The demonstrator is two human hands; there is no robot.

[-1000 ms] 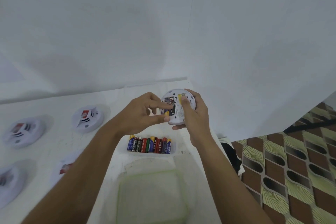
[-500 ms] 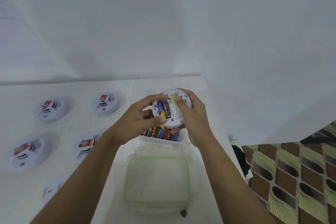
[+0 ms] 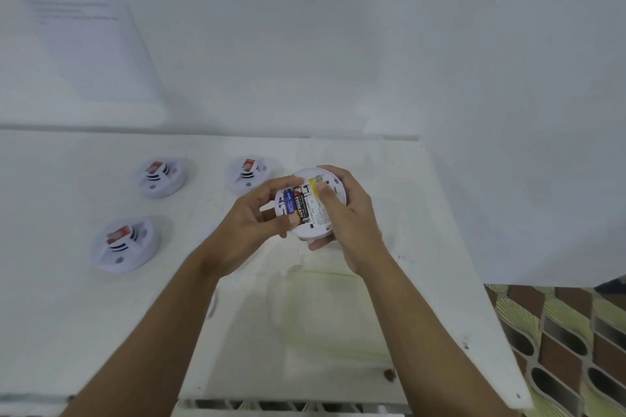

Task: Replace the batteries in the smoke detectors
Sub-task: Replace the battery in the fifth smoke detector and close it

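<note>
— Where is the smoke detector [image 3: 315,217] found?
— It is held above the counter [image 3: 403,176], back side up, and gripped by the right hand [image 3: 350,213], whose thumb is laid on the label.
— And the left hand [image 3: 247,223]?
— Its thumb and forefinger are curled round the batteries [image 3: 294,206], one blue and one black, seated side by side.
— What else is seen?
— Three other detectors [image 3: 162,177] are laid apart to the left, and a green-rimmed container [image 3: 332,311] is set beneath the arms.

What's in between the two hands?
In the head view, a white smoke detector, two batteries showing in its back, sits between the left hand and right hand.
</note>
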